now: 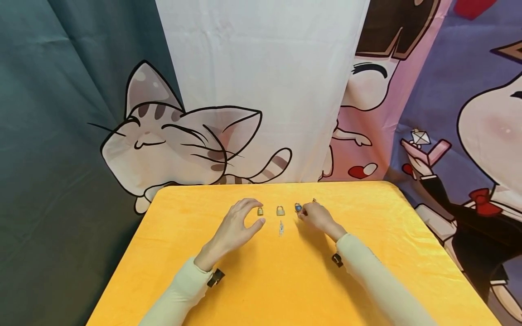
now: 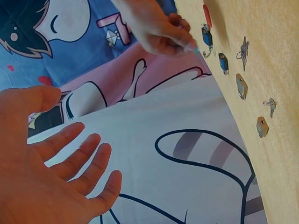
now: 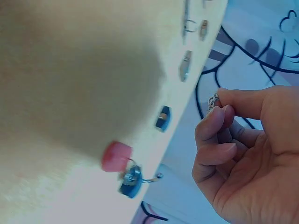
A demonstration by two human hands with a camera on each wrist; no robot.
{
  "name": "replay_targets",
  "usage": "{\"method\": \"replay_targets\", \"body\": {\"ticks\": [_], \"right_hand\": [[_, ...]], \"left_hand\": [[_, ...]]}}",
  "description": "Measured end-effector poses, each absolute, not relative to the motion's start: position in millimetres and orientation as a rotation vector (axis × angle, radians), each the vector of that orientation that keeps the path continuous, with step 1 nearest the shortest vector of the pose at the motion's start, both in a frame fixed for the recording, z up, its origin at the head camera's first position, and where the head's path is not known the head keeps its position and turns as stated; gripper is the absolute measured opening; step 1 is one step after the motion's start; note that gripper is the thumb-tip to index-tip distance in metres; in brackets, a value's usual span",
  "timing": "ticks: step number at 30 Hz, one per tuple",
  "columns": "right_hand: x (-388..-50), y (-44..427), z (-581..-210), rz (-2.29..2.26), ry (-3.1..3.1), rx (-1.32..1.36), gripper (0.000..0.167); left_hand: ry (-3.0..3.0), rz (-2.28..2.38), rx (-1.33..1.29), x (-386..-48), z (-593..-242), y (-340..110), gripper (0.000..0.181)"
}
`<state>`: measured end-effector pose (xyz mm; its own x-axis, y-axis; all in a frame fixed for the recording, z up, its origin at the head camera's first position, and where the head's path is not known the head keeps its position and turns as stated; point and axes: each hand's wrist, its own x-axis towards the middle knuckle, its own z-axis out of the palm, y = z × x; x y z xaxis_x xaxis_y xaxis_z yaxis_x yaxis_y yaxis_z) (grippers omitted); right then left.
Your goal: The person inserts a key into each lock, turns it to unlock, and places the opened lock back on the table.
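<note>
My left hand [image 1: 234,228], its fingers spread and slightly bent, is beside a small brass padlock [image 1: 260,211] and holds nothing. A larger brass padlock [image 1: 280,211] lies to its right, with silvery keys [image 1: 281,227] nearer me. My right hand [image 1: 320,217] is by a blue padlock [image 1: 298,208] and partly covers the area behind it. In the right wrist view, its thumb and fingertip pinch a small silvery key [image 3: 213,101], mostly hidden. An unlatched blue padlock [image 3: 131,182] with its shackle swung out lies beside a red piece [image 3: 117,156].
A yellow cloth [image 1: 261,280] covers the table. Behind its far edge hangs a curtain [image 1: 261,54] printed with cartoon figures. More keys [image 2: 271,106] lie near the padlocks in the left wrist view. Dark wrist cameras [image 1: 215,277] sit at both sleeves.
</note>
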<state>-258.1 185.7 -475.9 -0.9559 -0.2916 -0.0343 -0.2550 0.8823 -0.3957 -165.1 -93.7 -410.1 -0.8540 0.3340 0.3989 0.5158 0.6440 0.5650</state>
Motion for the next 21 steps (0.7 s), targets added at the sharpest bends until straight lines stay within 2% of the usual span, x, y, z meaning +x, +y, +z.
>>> {"method": "replay_targets", "body": {"ticks": [21], "right_hand": [[-221.5, 181.1, -397.7, -0.791, 3.090, -0.638, 0.014]], "left_hand": [[-2.566, -1.046, -0.702, -167.5, -408.4, -90.0, 0.040]]}}
